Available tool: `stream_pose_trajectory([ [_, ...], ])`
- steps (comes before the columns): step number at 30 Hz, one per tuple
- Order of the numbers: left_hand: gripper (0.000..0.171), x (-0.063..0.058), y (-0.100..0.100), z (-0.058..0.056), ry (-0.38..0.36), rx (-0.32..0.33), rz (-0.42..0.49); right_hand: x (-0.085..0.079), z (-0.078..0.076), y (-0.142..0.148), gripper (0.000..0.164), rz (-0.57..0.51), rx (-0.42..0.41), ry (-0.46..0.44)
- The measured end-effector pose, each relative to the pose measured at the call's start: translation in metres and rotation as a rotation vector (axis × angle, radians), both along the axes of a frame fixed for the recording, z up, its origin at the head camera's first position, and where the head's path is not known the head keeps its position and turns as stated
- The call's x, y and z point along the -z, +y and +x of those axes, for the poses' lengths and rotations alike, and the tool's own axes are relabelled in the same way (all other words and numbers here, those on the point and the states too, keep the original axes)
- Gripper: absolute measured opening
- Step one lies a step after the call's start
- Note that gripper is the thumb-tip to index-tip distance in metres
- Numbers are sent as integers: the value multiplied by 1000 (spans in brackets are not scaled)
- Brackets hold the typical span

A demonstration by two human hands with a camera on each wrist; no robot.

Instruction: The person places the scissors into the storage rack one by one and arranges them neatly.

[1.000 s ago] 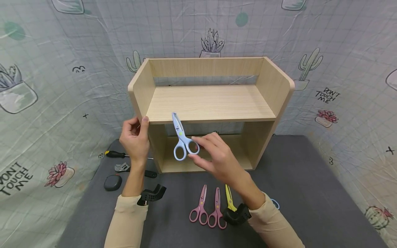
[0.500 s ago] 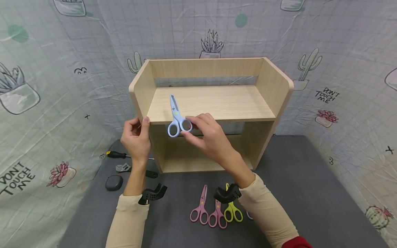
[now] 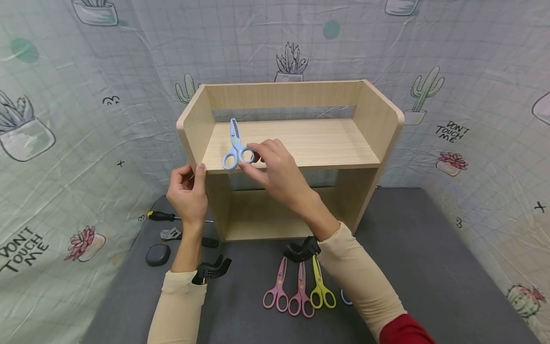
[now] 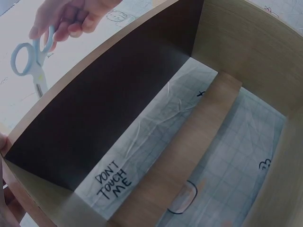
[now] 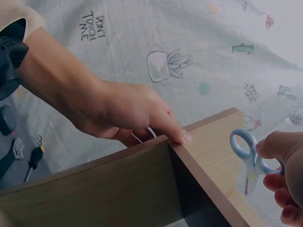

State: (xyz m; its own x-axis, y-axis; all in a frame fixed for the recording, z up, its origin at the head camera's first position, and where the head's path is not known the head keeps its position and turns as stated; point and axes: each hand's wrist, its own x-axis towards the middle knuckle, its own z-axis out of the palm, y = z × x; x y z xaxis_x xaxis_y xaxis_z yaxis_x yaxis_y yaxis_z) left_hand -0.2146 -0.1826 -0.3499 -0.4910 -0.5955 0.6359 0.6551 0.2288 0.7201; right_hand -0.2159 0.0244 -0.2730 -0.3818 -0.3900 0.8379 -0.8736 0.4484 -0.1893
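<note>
Light blue scissors (image 3: 235,145) are pinched at one handle loop by my right hand (image 3: 277,169), blades pointing up. They are held in front of the upper shelf of a light wooden two-tier shelf unit (image 3: 296,143). My left hand (image 3: 187,191) grips the unit's left side panel, its thumb on the front edge at upper-shelf height. In the right wrist view the same scissors (image 5: 248,158) appear beside that panel, with the left hand (image 5: 137,111) on the edge. The left wrist view shows the scissors (image 4: 35,61) beyond the shelf board.
Two pink scissors (image 3: 279,289) and yellow scissors (image 3: 320,289) lie in front of the unit. Another light blue loop (image 3: 345,297) is partly behind the right sleeve. A screwdriver (image 3: 161,216), an adjustable wrench (image 3: 172,233) and a dark rounded object (image 3: 157,254) lie at left.
My right hand has raised the light blue scissors and shifted them leftward, from the lower compartment's level to the upper shelf. The left hand has kept its place on the side panel.
</note>
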Motion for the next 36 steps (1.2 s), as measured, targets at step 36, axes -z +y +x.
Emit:
stream_pose_trajectory([
  [36,29,1,2,0,3,-7,4,-13,-34,-45,27,266,118,-368],
])
